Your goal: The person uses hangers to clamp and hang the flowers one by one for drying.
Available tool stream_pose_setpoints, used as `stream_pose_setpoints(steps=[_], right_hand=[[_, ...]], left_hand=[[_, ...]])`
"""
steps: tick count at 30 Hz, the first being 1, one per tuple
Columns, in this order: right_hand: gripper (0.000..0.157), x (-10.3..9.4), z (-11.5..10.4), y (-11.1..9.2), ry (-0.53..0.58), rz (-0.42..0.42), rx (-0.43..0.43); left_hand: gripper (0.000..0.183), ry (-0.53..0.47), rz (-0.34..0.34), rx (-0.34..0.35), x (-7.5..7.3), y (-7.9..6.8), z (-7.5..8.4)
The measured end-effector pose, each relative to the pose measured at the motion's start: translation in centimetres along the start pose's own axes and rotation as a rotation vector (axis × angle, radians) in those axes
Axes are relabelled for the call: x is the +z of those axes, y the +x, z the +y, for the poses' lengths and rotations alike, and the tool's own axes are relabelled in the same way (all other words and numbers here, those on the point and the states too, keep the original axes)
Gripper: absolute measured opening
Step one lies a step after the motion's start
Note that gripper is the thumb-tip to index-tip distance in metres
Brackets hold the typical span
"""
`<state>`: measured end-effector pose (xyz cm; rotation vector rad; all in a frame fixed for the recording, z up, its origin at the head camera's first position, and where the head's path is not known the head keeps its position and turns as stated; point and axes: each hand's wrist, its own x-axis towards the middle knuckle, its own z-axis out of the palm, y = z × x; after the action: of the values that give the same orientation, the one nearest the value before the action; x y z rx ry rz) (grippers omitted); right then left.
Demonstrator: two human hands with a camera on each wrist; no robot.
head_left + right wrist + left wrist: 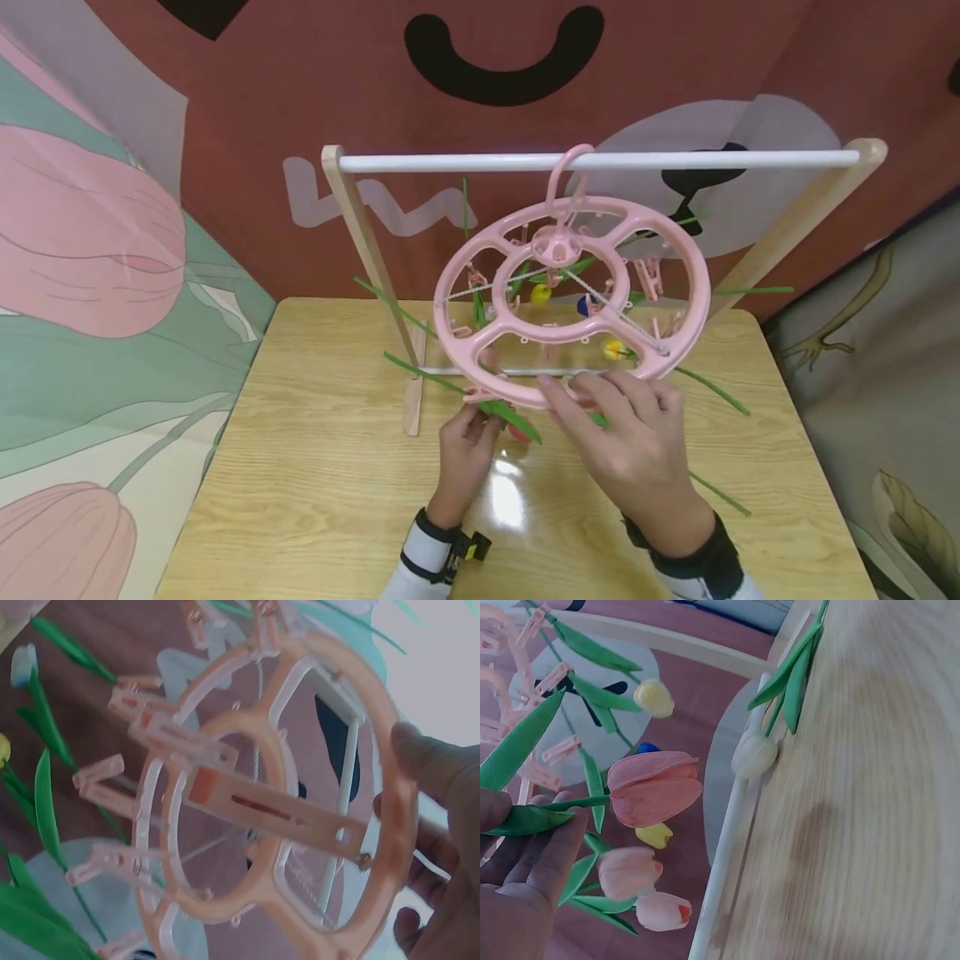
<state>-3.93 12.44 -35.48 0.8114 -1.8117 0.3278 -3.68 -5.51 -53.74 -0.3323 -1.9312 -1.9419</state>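
A pink round clip hanger [697,292] hangs by its hook from the white bar [465,162] of a wooden stand. My right hand [637,442] grips its near rim, thumb on one side and fingers curled behind. Below the rim's front left, my left hand [467,454] pinches the green stem of a pink tulip [654,789], close beneath a pink clip [480,397]. The bloom points away from the palm. A large clip [277,810] hangs by the right hand. Several tulips, such as a pale yellow one [654,698], dangle from other clips.
The stand's wooden legs [367,242] rise on both sides, joined low down by a white rod [731,825]. A white tulip [755,755] is close to the wood-grain tabletop [315,500]. Long green stems [712,392] stick out around the ring. A printed cloth [247,100] hangs behind.
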Motion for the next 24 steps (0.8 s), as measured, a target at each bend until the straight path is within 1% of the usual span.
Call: stream_pose_setpoints(steps=[4,8,12,15,18,21,24], right_hand=[[0.02,0.6,-0.4,0.0,-0.015,0.003,0.035],[0.02,1.3,-0.6,-0.3,-0.009,0.035,0.065],[0.02,1.5,-0.6,-0.7,0.015,0.06,0.085],[0.021,1.4,-0.5,-0.9,0.052,0.067,0.095],[0.018,1.2,-0.4,-1.0,0.103,0.095,0.097],[0.017,0.8,-0.4,-1.3,0.175,0.179,0.087],[0.02,0.2,-0.2,-1.9,0.244,0.292,0.088]], left_hand=[[0.028,0.032,0.032,-0.042,-0.6,0.1,0.0],[0.029,0.012,0.048,-0.029,-0.9,0.3,-0.2],[0.027,-0.014,0.046,-0.02,-1.1,0.5,-0.2],[0.026,-0.022,0.039,-0.007,-1.1,0.6,-0.2],[0.026,-0.013,0.038,0.005,-1.2,0.7,-0.3],[0.027,-0.002,0.034,0.019,-1.4,0.8,-0.5],[0.029,-0.012,0.013,0.033,-1.5,0.9,-0.6]])
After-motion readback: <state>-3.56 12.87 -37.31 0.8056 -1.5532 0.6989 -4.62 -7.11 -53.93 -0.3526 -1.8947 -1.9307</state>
